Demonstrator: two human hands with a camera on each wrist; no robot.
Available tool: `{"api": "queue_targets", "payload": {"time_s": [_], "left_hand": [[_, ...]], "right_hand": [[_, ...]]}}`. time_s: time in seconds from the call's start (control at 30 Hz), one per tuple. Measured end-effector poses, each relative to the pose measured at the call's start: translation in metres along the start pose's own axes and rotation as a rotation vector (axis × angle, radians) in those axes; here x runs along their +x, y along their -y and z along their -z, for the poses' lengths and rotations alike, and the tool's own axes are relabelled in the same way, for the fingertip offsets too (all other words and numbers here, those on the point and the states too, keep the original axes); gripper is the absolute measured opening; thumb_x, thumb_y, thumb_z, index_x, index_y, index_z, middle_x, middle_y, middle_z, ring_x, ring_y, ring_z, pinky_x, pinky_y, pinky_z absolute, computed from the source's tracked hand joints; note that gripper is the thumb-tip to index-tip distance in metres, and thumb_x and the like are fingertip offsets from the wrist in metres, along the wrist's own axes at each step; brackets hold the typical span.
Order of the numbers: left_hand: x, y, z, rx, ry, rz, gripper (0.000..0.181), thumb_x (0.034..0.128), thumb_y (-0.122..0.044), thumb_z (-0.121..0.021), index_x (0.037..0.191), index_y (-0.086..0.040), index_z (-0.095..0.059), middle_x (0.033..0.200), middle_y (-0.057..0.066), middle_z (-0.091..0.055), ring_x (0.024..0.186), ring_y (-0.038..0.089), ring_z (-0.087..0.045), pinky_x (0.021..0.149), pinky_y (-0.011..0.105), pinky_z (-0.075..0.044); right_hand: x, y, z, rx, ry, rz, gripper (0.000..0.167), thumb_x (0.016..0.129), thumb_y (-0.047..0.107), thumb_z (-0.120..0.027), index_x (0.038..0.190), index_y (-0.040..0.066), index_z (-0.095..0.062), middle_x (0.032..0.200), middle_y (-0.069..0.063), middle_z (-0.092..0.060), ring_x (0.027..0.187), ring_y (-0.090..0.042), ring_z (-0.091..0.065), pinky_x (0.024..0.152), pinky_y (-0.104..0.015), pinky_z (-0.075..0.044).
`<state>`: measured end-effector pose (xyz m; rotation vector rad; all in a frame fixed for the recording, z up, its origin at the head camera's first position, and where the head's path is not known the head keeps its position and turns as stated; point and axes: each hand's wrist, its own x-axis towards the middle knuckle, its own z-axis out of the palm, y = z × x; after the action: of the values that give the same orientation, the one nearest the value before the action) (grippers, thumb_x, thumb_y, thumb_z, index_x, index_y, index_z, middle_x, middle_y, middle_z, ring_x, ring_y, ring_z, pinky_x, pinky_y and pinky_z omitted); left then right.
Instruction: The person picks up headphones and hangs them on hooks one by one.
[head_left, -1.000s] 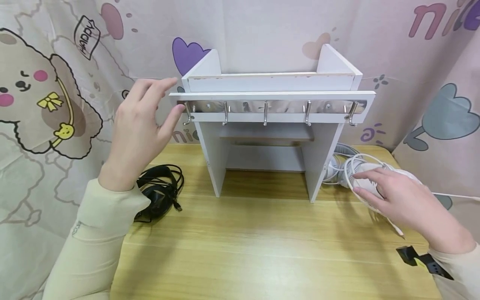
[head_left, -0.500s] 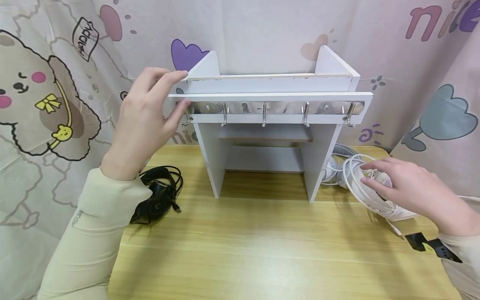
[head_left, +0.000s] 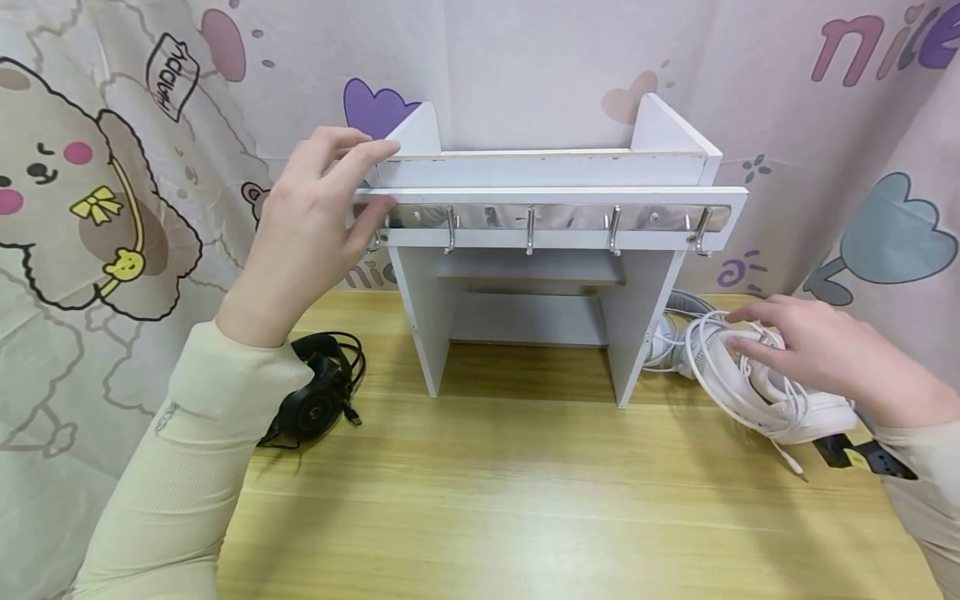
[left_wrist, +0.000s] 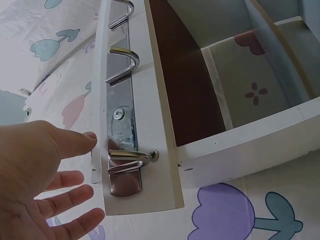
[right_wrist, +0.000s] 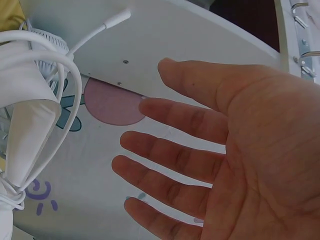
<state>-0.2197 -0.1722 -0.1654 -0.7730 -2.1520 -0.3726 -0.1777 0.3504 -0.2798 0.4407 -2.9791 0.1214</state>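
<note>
My left hand (head_left: 315,208) is by the left end of a white board with metal hooks (head_left: 570,196), fingers loosely spread. The left wrist view puts its thumb beside the board's edge, close to a chrome hook (left_wrist: 125,156); nothing is held there, and I cannot tell whether it touches. The board runs across the front of a white shelf unit (head_left: 652,308). Over the white headphones (head_left: 817,417), at the right, hovers my right hand (head_left: 817,350). In the right wrist view its fingers are extended and apart from the headphones (right_wrist: 35,130). The hand hides part of them.
Black headphones (head_left: 318,408) with a coiled cable lie on the wooden table (head_left: 525,500), left of the shelf. A white cable plug (head_left: 795,468) points toward the table front. Printed curtain (head_left: 525,67) hangs behind and along both sides. A black strap (head_left: 862,458) is near the right wrist.
My left hand has moved right and slightly up, over the end of the hook board. My right hand has risen and shifted a little right, uncovering more of the white headphones.
</note>
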Motion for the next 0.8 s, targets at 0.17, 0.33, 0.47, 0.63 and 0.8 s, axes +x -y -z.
{"api": "queue_targets", "payload": {"time_s": [0.17, 0.33, 0.47, 0.63, 0.8], "left_hand": [[0.002, 0.001, -0.002, 0.001, 0.018, -0.015, 0.049, 0.1002, -0.005, -0.074, 0.147, -0.013, -0.064, 0.145, 0.021, -0.06, 0.128, 0.042, -0.058, 0.104, 0.059, -0.054], [0.003, 0.0, -0.004, 0.001, 0.024, -0.029, 0.047, 0.1003, -0.003, -0.072, 0.146, -0.012, -0.064, 0.145, 0.022, -0.06, 0.126, 0.043, -0.057, 0.103, 0.059, -0.053], [0.005, 0.0, -0.006, -0.009, 0.017, -0.049, 0.044, 0.0999, -0.002, -0.072, 0.143, -0.01, -0.065, 0.141, 0.023, -0.061, 0.123, 0.044, -0.056, 0.101, 0.058, -0.052], [0.006, 0.0, -0.01, -0.004, 0.01, -0.067, 0.04, 0.1004, -0.003, -0.072, 0.14, -0.009, -0.068, 0.135, 0.022, -0.065, 0.12, 0.045, -0.055, 0.097, 0.057, -0.05], [0.008, 0.0, -0.012, 0.002, 0.009, -0.078, 0.038, 0.1015, -0.003, -0.071, 0.138, -0.01, -0.069, 0.133, 0.022, -0.065, 0.121, 0.046, -0.054, 0.095, 0.058, -0.051]], "right_hand": [[0.01, -0.002, 0.004, 0.017, 0.041, -0.011, 0.044, 0.105, 0.036, -0.068, 0.136, 0.004, -0.071, 0.134, -0.033, -0.068, 0.114, -0.054, -0.069, 0.087, -0.072, -0.055], [0.022, -0.005, 0.006, 0.04, 0.068, 0.003, 0.043, 0.107, 0.032, -0.066, 0.136, 0.001, -0.07, 0.137, -0.031, -0.068, 0.117, -0.053, -0.069, 0.091, -0.071, -0.055], [0.032, -0.009, 0.004, 0.044, 0.111, -0.004, 0.043, 0.106, 0.031, -0.068, 0.136, 0.001, -0.07, 0.137, -0.03, -0.069, 0.117, -0.054, -0.069, 0.088, -0.074, -0.055], [0.045, -0.015, -0.002, 0.07, 0.129, 0.011, 0.04, 0.103, 0.025, -0.072, 0.133, -0.002, -0.071, 0.13, -0.031, -0.072, 0.118, -0.055, -0.068, 0.092, -0.073, -0.055], [0.057, -0.018, -0.008, 0.077, 0.127, 0.063, 0.035, 0.099, 0.014, -0.076, 0.129, -0.004, -0.071, 0.123, -0.031, -0.073, 0.117, -0.054, -0.068, 0.098, -0.071, -0.055]]}}
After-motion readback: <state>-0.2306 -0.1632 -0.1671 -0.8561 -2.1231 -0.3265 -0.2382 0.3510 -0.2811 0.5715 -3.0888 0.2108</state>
